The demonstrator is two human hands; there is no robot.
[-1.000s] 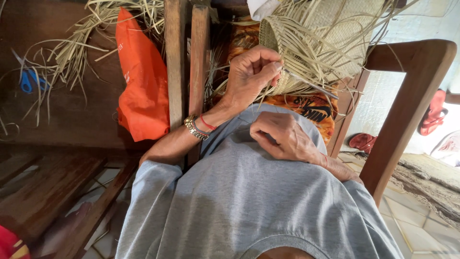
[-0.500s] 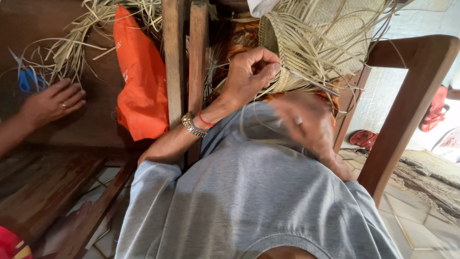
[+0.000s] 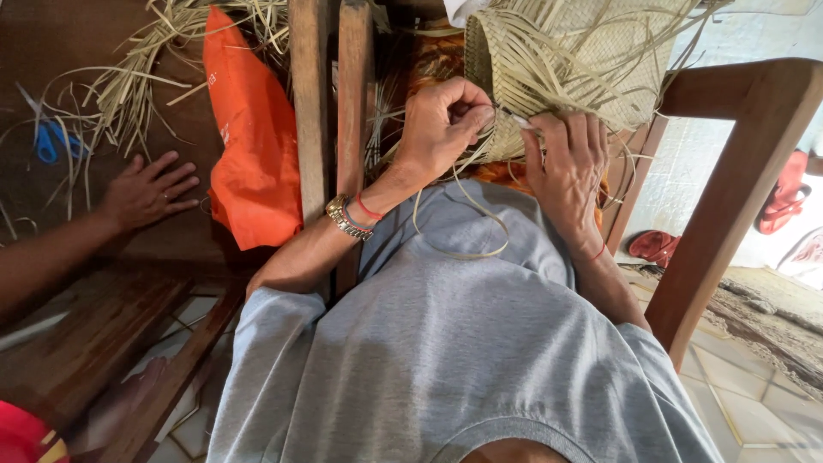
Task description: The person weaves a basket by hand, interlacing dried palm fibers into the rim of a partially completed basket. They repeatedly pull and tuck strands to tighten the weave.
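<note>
Nearest the camera: grey shirt (image 3: 463, 360) filling the lower frame, forearms running up from it. Left wrist: metal watch (image 3: 345, 218) beside a thin red band. Left hand (image 3: 441, 129) closed, grip pinched shut on a pale straw strip (image 3: 459, 231) that looped slack down over the shirt and back up toward the weave. Right hand (image 3: 566, 167) spread flat, fingers pressed against the lower edge of the woven basket (image 3: 566, 60); grip not closed round anything, only bracing. Basket half-finished, propped between the knees and a wooden chair frame (image 3: 729, 197), loose strip ends fanning from its rim. Judged for the weaving step in hand: strip best kept flat and untwisted, slack drawn out evenly, bracing fingers held close to the crossing so neighbouring strands did not shift. Two upright wooden slats (image 3: 330, 103) just left of the closed hand. Beyond them, on the dark wooden bench (image 3: 51, 326): orange plastic bag (image 3: 253, 146), another person's hand (image 3: 150, 190) resting palm down, blue-handled scissors (image 3: 51, 141), loose straw bundle (image 3: 137, 77) scattered along the far edge. Far right, on the tiled floor (image 3: 746, 386): red sandals (image 3: 656, 247), well apart from the work.
</note>
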